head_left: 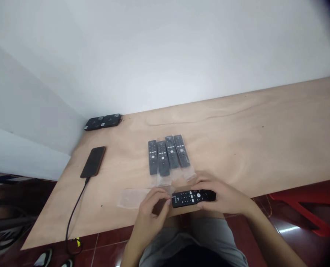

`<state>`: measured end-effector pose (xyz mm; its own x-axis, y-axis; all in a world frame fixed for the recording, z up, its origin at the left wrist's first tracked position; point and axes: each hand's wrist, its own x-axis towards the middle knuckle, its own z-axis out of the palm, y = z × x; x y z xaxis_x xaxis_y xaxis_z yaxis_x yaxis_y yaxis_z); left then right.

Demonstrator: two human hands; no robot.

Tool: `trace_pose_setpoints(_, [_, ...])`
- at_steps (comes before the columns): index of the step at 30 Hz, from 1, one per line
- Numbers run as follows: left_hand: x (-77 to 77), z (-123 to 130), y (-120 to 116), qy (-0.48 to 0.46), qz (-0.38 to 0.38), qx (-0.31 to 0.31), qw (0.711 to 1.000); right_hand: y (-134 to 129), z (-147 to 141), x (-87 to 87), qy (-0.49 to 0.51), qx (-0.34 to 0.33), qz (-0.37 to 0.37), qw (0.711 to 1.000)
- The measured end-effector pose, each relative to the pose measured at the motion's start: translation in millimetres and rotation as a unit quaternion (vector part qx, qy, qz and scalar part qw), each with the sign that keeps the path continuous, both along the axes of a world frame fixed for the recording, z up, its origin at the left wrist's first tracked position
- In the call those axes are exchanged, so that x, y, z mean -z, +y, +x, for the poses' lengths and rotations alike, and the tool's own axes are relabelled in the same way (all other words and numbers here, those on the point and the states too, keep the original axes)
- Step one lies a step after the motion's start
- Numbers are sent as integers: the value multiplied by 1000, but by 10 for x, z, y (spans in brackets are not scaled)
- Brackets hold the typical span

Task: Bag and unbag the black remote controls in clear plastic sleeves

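Observation:
My right hand (219, 194) is wrapped around the wider end of a black remote control (191, 197), which lies sideways over the table's front edge with its buttons up. Close to the remote's other end, my left hand (155, 205) has thumb and forefinger pinched together at the edge of a clear plastic sleeve (131, 198). The sleeve spreads flat on the table to the left, partly behind my left fingers. Just beyond my hands, several more black remotes (162, 157) lie side by side in clear sleeves, buttons up.
A wooden table (237, 141) runs along a white wall. At the left lies a phone (93, 162) with a black cable (75, 207) hanging over the edge. Two black boxes (110, 120) sit in the back left corner. A red chair (306, 207) stands at right.

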<state>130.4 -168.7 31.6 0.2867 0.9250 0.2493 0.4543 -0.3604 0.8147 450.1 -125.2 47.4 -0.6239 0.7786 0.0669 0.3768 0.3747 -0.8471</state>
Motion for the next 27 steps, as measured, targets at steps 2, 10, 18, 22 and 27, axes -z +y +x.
trace_pose_setpoints(2, [-42, -19, -14, 36, 18, 34, 999, 1, 39, 21, -12, 8, 14, 1000])
trace_pose_setpoints(10, [-4, 38, -34, 99, 13, -33, 994, 16, 155, 9, -24, 6, 27, 999])
trace_pose_setpoints(18, [-9, 283, 24, 217, -2, -93, 972, 16, 137, -8, -29, 9, 27, 999])
trace_pose_setpoints(22, [4, 260, 18, 188, -22, -105, 976, 10, 134, 22, -25, 11, 25, 999])
trace_pose_setpoints(27, [-8, 238, 11, 116, -76, -97, 986, -2, 78, 22, -11, 8, 22, 1000])
